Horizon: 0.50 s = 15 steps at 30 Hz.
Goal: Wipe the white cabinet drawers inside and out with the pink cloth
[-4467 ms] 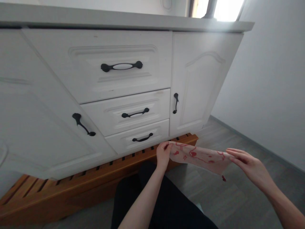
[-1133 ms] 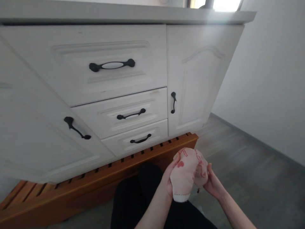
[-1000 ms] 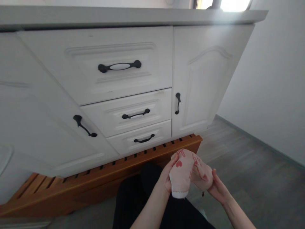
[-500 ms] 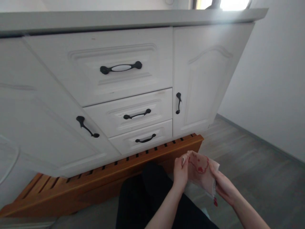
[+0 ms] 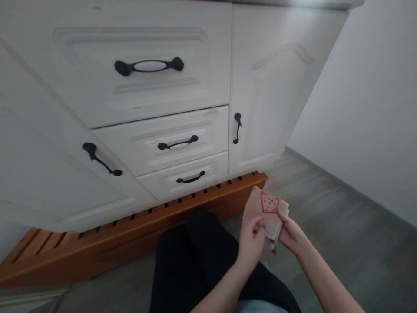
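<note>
A person seated or crouched before a white cabinet (image 5: 182,95) handles a folded pink cloth (image 5: 269,221), held in the air just off the right end of a slatted wooden bench (image 5: 130,245). The right hand (image 5: 292,232) is closed on the cloth's right edge, thumb on top and fingers tucked beneath. The left hand (image 5: 252,241) is half closed, its curled fingers resting against the near left part of the cloth; whether they pinch the fabric cannot be told. The cloth's upper face carries a red four-sided outline filled with dots, its finer marks too small to make out as writing. A small red tassel (image 5: 274,251) hangs below its lower edge. Dark trousers (image 5: 185,269) cover the person's legs, near the bench. Behind, three drawers with black handles (image 5: 149,66) sit between two cabinet doors, and gray floorboards (image 5: 329,217) run toward a pale wall (image 5: 374,108).
</note>
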Motion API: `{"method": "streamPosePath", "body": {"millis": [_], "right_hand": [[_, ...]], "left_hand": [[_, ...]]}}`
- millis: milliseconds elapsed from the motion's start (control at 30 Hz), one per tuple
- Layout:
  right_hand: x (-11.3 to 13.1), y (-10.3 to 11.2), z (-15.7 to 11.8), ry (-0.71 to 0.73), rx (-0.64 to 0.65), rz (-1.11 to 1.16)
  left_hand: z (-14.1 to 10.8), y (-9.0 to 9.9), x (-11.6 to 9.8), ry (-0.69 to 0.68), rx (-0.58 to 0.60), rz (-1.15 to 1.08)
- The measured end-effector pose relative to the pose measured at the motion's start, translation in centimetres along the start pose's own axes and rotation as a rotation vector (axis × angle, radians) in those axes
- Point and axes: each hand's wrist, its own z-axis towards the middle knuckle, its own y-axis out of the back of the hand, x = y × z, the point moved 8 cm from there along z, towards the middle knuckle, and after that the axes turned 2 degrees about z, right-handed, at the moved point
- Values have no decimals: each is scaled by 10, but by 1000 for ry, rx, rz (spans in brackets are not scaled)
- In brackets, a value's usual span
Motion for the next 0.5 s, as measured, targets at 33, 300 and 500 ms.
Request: {"method": "streamPosePath", "body": {"millis": [33,300,500], "right_hand": [[6,6,1,-7,-29,21],[29,20,-2,46,-138,52],[27,0,-8,95,-122,45]], "left_hand": [[1,14,4,17,-103,-6],[1,33,30,365,-177,-372],[-14,5,40,556,-64,-570]]}}
